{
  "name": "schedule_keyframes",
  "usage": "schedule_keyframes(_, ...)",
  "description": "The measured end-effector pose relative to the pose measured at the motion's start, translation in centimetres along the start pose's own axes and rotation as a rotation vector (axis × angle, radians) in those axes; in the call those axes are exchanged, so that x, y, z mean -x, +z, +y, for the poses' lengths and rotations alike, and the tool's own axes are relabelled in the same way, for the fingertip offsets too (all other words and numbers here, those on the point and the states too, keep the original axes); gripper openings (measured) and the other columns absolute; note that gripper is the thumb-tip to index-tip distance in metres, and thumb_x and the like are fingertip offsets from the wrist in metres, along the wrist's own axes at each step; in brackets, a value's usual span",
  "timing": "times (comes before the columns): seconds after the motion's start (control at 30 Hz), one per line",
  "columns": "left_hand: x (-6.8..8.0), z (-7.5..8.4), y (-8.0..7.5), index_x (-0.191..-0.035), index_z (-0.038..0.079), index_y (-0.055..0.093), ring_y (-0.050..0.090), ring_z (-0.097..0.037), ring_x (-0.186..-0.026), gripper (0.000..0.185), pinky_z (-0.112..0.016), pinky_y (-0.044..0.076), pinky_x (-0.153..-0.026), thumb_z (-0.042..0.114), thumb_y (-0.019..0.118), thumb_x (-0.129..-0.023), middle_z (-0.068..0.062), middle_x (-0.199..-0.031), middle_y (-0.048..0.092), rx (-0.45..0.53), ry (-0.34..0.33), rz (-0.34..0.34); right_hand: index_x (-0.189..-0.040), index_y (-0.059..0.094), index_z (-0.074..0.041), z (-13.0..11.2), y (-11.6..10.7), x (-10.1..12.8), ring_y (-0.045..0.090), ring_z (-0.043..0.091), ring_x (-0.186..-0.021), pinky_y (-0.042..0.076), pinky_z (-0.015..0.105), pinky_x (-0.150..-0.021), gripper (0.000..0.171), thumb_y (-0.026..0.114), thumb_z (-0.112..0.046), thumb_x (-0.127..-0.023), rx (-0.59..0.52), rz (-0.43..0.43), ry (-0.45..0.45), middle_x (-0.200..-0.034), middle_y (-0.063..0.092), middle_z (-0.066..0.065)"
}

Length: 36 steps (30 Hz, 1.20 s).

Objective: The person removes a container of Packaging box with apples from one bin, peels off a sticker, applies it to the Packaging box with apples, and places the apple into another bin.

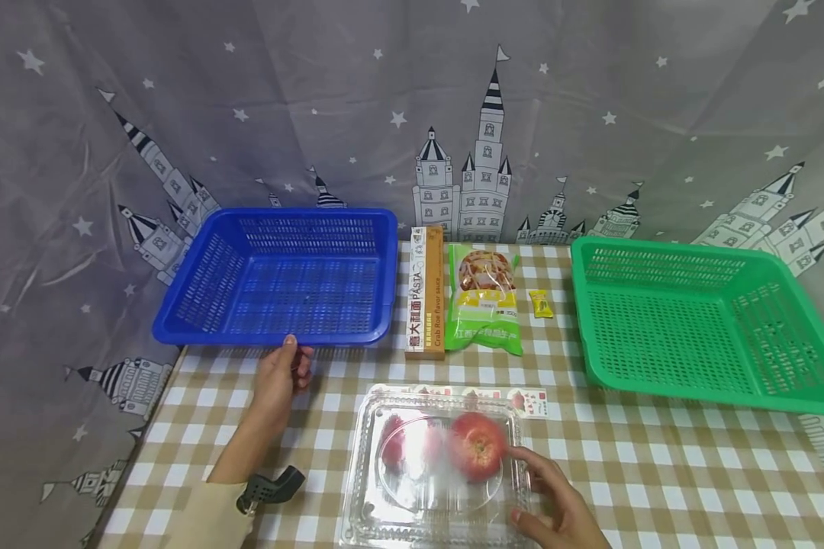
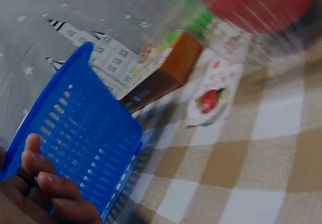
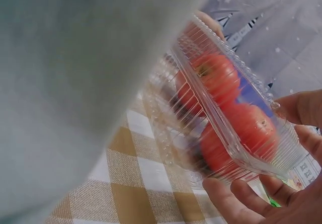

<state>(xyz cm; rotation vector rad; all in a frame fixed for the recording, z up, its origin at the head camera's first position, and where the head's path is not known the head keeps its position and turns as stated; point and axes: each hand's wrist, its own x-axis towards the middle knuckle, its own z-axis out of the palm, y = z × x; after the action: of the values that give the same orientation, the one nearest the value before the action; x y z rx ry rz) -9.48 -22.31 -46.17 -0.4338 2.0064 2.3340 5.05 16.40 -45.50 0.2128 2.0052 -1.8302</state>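
Observation:
My left hand (image 1: 281, 377) is at the near rim of the blue plastic basket (image 1: 281, 338), its thumb over the rim and its fingers curled below. The left wrist view shows those fingers (image 2: 60, 191) beside the slatted blue wall. With my right hand (image 1: 552, 496) I hold the right side of a clear lidded plastic box (image 1: 439, 526). Two red apples show through the plastic, one apple (image 1: 478, 446) plainly and the other blurred by glare. In the right wrist view, my thumb (image 3: 302, 108) lies at one edge of the box and the fingers at another.
Behind the box lies a paper strip with fruit pictures (image 1: 532, 404). Farther back are an orange pasta box (image 1: 426, 297), a green food bag (image 1: 484, 305) and a small yellow packet (image 1: 541, 303). A green basket (image 1: 700, 393) stands right, before a grey castle-print curtain (image 1: 357, 91).

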Motion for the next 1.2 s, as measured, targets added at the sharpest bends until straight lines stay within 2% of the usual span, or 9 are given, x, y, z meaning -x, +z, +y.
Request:
schedule_keyframes(0.1, 0.0, -0.7, 0.5, -0.083, 0.003, 0.061, 0.039, -0.007, -0.052, 0.053, -0.02, 0.033, -0.048, 0.035, 0.027, -0.109, 0.002, -0.062, 0.045, -0.092, 0.068, 0.011, -0.143, 0.047, -0.012, -0.1, 0.0, 0.0, 0.037, 0.043, -0.126, 0.054, 0.042, -0.083, 0.068, 0.076, -0.007, -0.082, -0.025, -0.006, 0.005, -0.146, 0.035, 0.016)
schedule_keyframes(0.2, 0.3, -1.8, 1.2, -0.087, -0.002, 0.063, 0.045, -0.01, -0.056, 0.05, -0.021, 0.038, -0.052, 0.025, 0.028, -0.109, -0.003, -0.064, 0.05, -0.379, 0.18, -0.014, -0.143, 0.047, -0.014, -0.1, 0.0, 0.1, 0.04, 0.038, -0.122, 0.056, 0.037, -0.073, 0.069, 0.077, -0.006, -0.081, -0.017, 0.0, 0.016, -0.145, 0.035, 0.015)
schedule_keyframes(0.33, 0.8, -3.4, 1.9, -0.094, 0.002, 0.066, 0.05, -0.014, -0.064, 0.021, -0.027, 0.043, -0.061, 0.01, 0.049, -0.102, -0.004, -0.072, 0.057, -0.729, 0.292, -0.102, -0.144, 0.046, -0.015, -0.1, 0.0, 0.0, 0.044, 0.032, -0.112, 0.054, 0.032, -0.06, 0.07, 0.076, -0.005, -0.081, -0.01, -0.003, 0.04, -0.143, 0.035, 0.014)
schedule_keyframes(0.43, 1.0, -4.1, 2.1, -0.101, 0.009, 0.068, 0.05, -0.013, -0.065, 0.009, -0.029, 0.043, -0.059, 0.012, 0.064, -0.093, 0.003, -0.076, 0.057, -0.893, 0.405, -0.2, -0.144, 0.046, -0.016, -0.1, 0.1, 0.0, 0.046, 0.031, -0.11, 0.055, 0.033, -0.063, 0.07, 0.077, -0.007, -0.082, -0.008, -0.003, 0.053, -0.142, 0.036, 0.015)
schedule_keyframes(0.53, 1.1, -4.6, 2.2, -0.11, 0.015, 0.07, 0.046, -0.01, -0.065, 0.027, -0.028, 0.041, -0.056, 0.015, 0.074, -0.083, 0.008, -0.08, 0.055, -1.072, 0.571, -0.269, -0.145, 0.045, -0.016, -0.1, 0.2, 0.0, 0.047, 0.03, -0.109, 0.055, 0.034, -0.066, 0.07, 0.077, -0.009, -0.083, -0.004, -0.005, 0.064, -0.141, 0.035, 0.015)
schedule_keyframes(0.6, 1.1, -5.0, 2.2, -0.115, 0.018, 0.07, 0.044, -0.009, -0.064, 0.039, -0.027, 0.04, -0.055, 0.016, 0.077, -0.076, 0.009, -0.084, 0.054, -1.144, 0.646, -0.296, -0.145, 0.045, -0.015, -0.1, 0.2, 0.1, 0.047, 0.03, -0.109, 0.055, 0.034, -0.066, 0.07, 0.077, -0.01, -0.083, -0.001, -0.002, 0.068, -0.14, 0.035, 0.016)
schedule_keyframes(0.73, 1.0, -5.4, 2.3, -0.113, 0.021, 0.071, 0.042, -0.008, -0.062, 0.039, -0.025, 0.038, -0.053, 0.016, 0.077, -0.075, 0.012, -0.082, 0.052, -1.177, 0.68, -0.306, -0.145, 0.044, -0.016, -0.2, 0.3, 0.3, 0.046, 0.031, -0.111, 0.055, 0.035, -0.069, 0.07, 0.077, -0.012, -0.084, 0.006, 0.008, 0.074, -0.141, 0.035, 0.015)
schedule_keyframes(1.0, 1.0, -5.4, 2.6, -0.092, 0.023, 0.066, 0.045, -0.009, -0.063, 0.021, -0.027, 0.039, -0.054, 0.011, 0.074, -0.076, 0.011, -0.077, 0.047, -1.129, 0.654, -0.283, -0.149, 0.039, -0.019, -0.5, 0.4, 0.4, 0.049, 0.028, -0.098, 0.054, 0.032, -0.069, 0.078, 0.078, -0.011, -0.081, 0.025, 0.08, 0.031, -0.116, 0.042, 0.018)
schedule_keyframes(1.2, 0.4, -4.6, 2.8, -0.085, 0.021, 0.063, 0.046, -0.007, -0.062, 0.013, -0.026, 0.041, -0.056, 0.014, 0.073, -0.088, 0.012, -0.073, 0.053, -0.931, 0.564, -0.312, -0.146, 0.044, -0.022, -0.6, 0.2, 0.2, 0.053, 0.028, -0.101, 0.054, 0.032, -0.075, 0.071, 0.077, -0.012, -0.084, 0.078, 0.151, -0.067, -0.118, 0.048, 0.014)
